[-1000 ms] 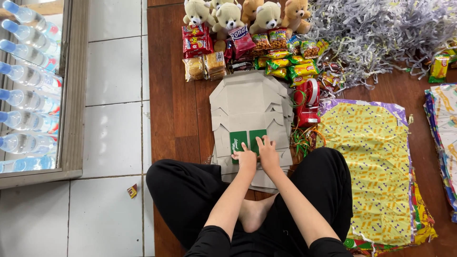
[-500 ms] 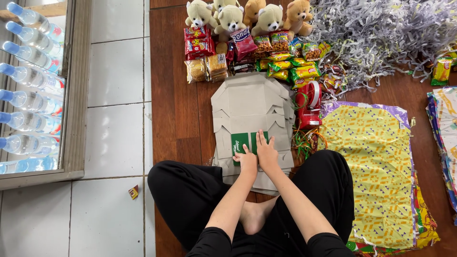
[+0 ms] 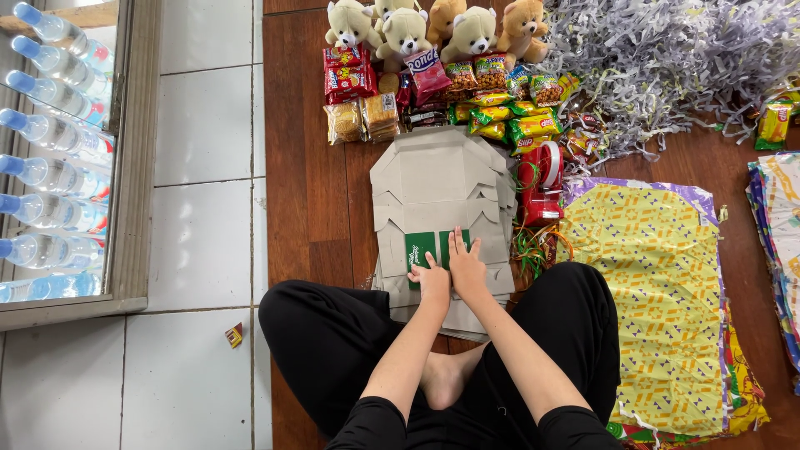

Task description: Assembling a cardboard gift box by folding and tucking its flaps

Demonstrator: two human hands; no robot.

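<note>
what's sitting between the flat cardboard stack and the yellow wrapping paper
In the head view, a red tape dispenser lies between the cardboard stack and the yellow paper, with a tangle of ribbon just below it.

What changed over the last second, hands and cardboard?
Very little. Both hands stay pressed on the green panel of the top flat cardboard box blank; the left hand and right hand shift only slightly. Nothing was taken hold of or let go. Snack packets, teddy bears and wrapping paper unchanged.

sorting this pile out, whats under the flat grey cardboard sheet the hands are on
Under the top cardboard sheet more flat grey sheets show as stepped edges. Both hands, left and right, press its green panel. How many sheets lie below is hidden.
</note>
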